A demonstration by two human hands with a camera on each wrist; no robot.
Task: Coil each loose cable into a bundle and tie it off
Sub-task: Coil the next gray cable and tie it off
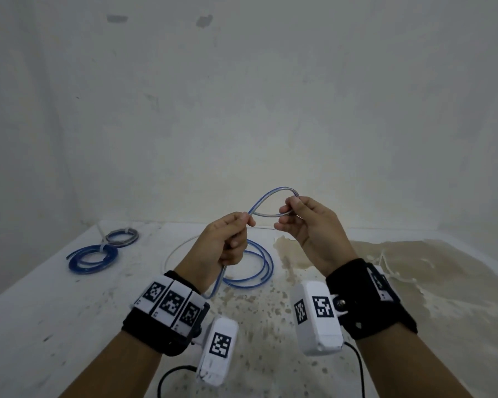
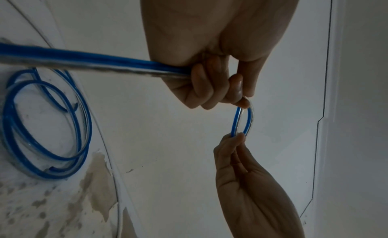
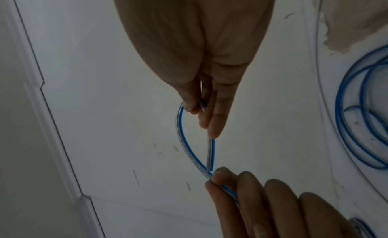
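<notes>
White, stained tabletop (image 1: 55, 311) against a pale wall: 2 hands shaping a loop in a cable above it.

The left hand (image 1: 226, 244) has its fingers curled round the clear, blue-striped flexible cable (image 1: 266, 198), pinching where the loop crosses; the right hand (image 1: 308, 222), at 3 o'clock from it, pinches the loop's far side between thumb and fingertips. The cable's tail drops past the left wrist to loose blue coils (image 1: 253, 271) lying on the table below the hands. At 9 o'clock, well apart, lie 2 tied bundles: a blue coiled bundle (image 1: 92, 258) and a grey coiled bundle (image 1: 121, 237) just beyond it.
</notes>
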